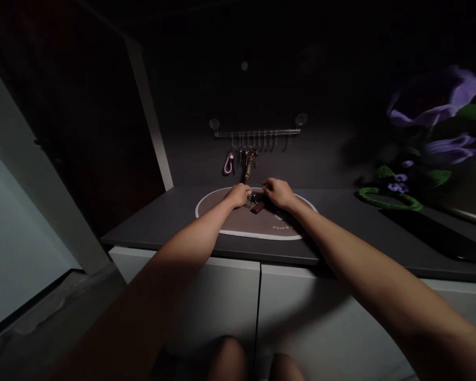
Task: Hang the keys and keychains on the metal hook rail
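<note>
Two bare hands meet over an oval mat [262,235] on a dark counter [158,214]. The left hand [238,195] and right hand [276,193] curl closed, pinching a small bunch of keys [253,199] with a brown leather fob [257,208], directly below a wall hook rail [257,133] holding more keys [248,156] within easy reach

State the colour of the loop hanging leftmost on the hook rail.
Pink: the key loop, shown in the head view.

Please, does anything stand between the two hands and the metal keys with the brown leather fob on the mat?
Nothing visible does. The left hand and right hand are right at the metal keys with brown leather fob, above the white-rimmed brown oval mat.
</note>
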